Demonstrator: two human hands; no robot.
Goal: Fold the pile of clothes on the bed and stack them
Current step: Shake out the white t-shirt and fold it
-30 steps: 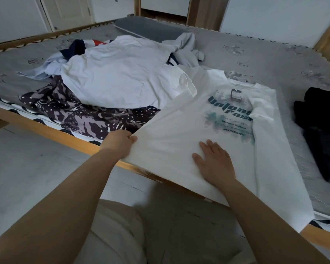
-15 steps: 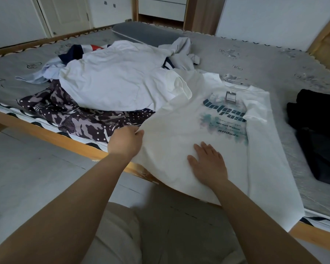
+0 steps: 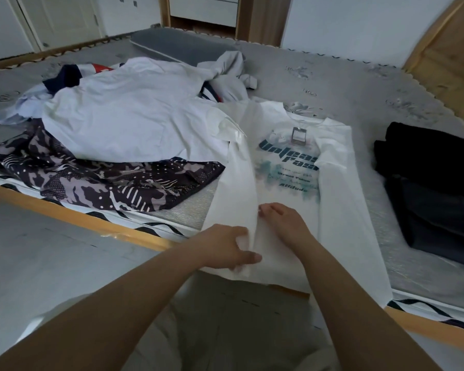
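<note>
While the left hand (image 3: 229,249) hides the hem it grips, its thumb across the folded-over side panel, the right hand (image 3: 284,223) rests curled on the white printed T-shirt (image 3: 332,210), and whether it pinches cloth cannot be told. That shirt lies face up at the bed (image 3: 373,84) edge, teal lettering partly covered by a folded sleeve. Just left sits the unfolded pile (image 3: 123,124); dark folded clothes (image 3: 434,194) lie apart, cut off right, bare mattress between
</note>
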